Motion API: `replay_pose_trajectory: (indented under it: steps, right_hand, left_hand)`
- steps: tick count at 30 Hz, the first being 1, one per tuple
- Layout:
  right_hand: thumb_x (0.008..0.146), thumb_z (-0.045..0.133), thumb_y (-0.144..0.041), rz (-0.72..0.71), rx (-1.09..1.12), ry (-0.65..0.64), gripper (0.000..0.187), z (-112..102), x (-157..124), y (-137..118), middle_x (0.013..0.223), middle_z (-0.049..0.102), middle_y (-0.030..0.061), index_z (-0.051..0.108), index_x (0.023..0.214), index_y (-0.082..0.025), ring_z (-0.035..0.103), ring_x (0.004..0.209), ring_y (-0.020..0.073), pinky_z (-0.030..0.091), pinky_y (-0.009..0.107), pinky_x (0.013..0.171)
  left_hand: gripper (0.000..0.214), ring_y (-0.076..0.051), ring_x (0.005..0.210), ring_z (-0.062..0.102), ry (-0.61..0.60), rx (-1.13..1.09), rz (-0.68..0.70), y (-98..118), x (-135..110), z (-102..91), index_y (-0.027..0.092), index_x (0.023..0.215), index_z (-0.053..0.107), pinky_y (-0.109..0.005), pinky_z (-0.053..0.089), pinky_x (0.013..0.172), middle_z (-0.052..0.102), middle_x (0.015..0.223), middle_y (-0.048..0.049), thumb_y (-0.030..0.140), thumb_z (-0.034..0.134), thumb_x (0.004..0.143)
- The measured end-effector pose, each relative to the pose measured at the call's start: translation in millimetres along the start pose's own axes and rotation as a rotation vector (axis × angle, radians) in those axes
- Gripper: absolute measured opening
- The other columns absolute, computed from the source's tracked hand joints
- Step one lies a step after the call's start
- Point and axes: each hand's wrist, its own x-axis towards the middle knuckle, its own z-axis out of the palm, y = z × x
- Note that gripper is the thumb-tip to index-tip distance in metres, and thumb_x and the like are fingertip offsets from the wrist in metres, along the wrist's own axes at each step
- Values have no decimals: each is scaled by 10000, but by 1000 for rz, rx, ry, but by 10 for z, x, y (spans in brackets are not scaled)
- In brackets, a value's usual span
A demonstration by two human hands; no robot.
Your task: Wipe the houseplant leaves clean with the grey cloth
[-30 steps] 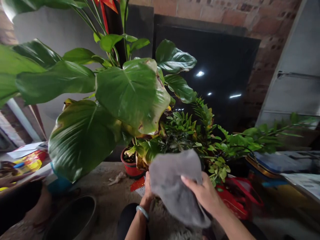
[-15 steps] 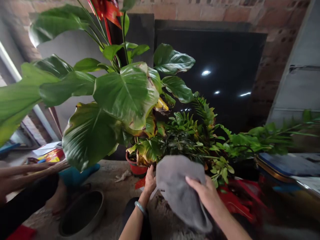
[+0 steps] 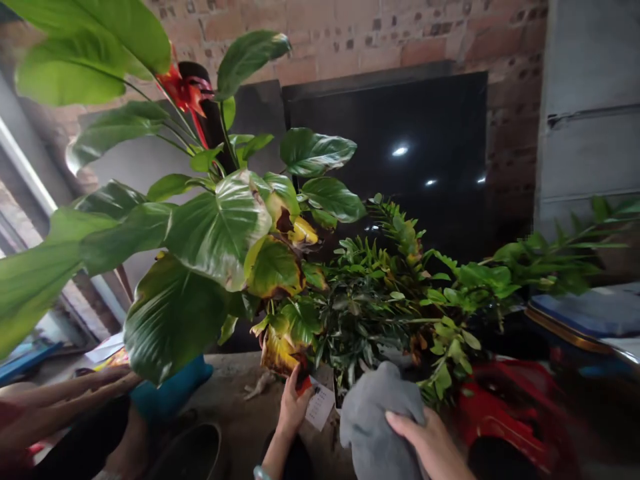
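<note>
My right hand (image 3: 425, 440) is closed on a bunched grey cloth (image 3: 383, 413), thumb on top; its other fingers are hidden behind the fabric. The cloth hangs in front of low green foliage (image 3: 363, 313). My left hand (image 3: 291, 407) reaches up to the lower edge of a yellowed, browning leaf (image 3: 280, 353) on the large potted plant. Its fingers are stretched out and the thumb stands apart; the tips touch or nearly touch the leaf. Beside that thumb lies a white card (image 3: 320, 404) with dark writing, next to a patch of red.
Another person's arms (image 3: 65, 400) extend in from the left, near a dark basin (image 3: 187, 453) and a blue object (image 3: 173, 383). Red plastic (image 3: 515, 407) stands at right below leafy stems. Dark panels (image 3: 390, 147) lean against the brick wall (image 3: 345, 27).
The view has tilted up, so the scene sits lower in the picture. My left hand has moved a little left, to the yellowed leaf. The grey cloth remains in my right hand, folded differently.
</note>
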Motion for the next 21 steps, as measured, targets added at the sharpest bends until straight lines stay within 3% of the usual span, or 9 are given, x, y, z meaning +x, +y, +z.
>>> replay_pose_trajectory:
  steps: [5,7,9,11,13,15,17,21]
  right_hand:
    - [476,768,-504,-139,149,73,435,97,224,-878,956,795,126,738,797,-211,696,1012,389,526,457,896]
    - [470,755,-474,-103,191,54,381,213,350,-1038,926,797,130,732,745,-211,699,990,388,528,453,869]
    - [470,731,-440,-53,214,16,296,294,395,-953,835,796,125,720,666,-218,709,940,392,533,456,832]
    - [476,703,-413,-11,200,-23,209,296,343,-713,738,788,104,708,590,-238,719,877,390,537,458,800]
    - [475,686,-395,6,155,-73,150,214,244,-484,675,778,81,700,536,-258,725,836,386,540,453,783]
    - [476,684,-407,-9,122,-99,155,84,173,-414,642,770,72,700,518,-259,728,817,386,545,453,773]
    - [487,707,-444,-66,139,-73,234,-37,192,-545,686,782,83,731,588,-235,730,844,387,550,457,787]
    - [516,780,-465,-186,240,125,361,-110,520,-987,928,807,118,765,787,-226,699,1030,387,536,437,884]
  left_hand:
    - [539,-311,1028,685,-77,12,25,55,-95,-48,177,1071,737,-403,574,879,728,1130,-127,323,695,554]
    - [465,-333,1060,676,-111,45,25,146,-157,-39,188,957,765,-405,581,857,722,1161,-150,368,696,534]
    - [434,-348,1036,684,-143,49,1,222,-221,-47,203,868,774,-400,597,778,727,1159,-158,429,699,505]
    - [454,-351,966,699,-165,15,-19,275,-271,-76,213,832,776,-394,596,691,754,1083,-154,487,706,476]
    - [476,-347,913,703,-144,-32,-20,323,-299,-103,219,816,773,-385,582,651,773,975,-143,529,715,460]
    - [485,-335,870,700,-118,-59,-37,398,-303,-92,214,799,769,-373,565,623,770,896,-133,558,714,461]
    - [476,-309,841,692,-126,-90,-61,517,-286,-18,199,773,768,-357,552,623,754,879,-124,560,707,470]
    - [425,-222,748,643,-174,-239,-141,794,-249,270,188,764,775,-318,528,634,718,824,-78,480,724,460]
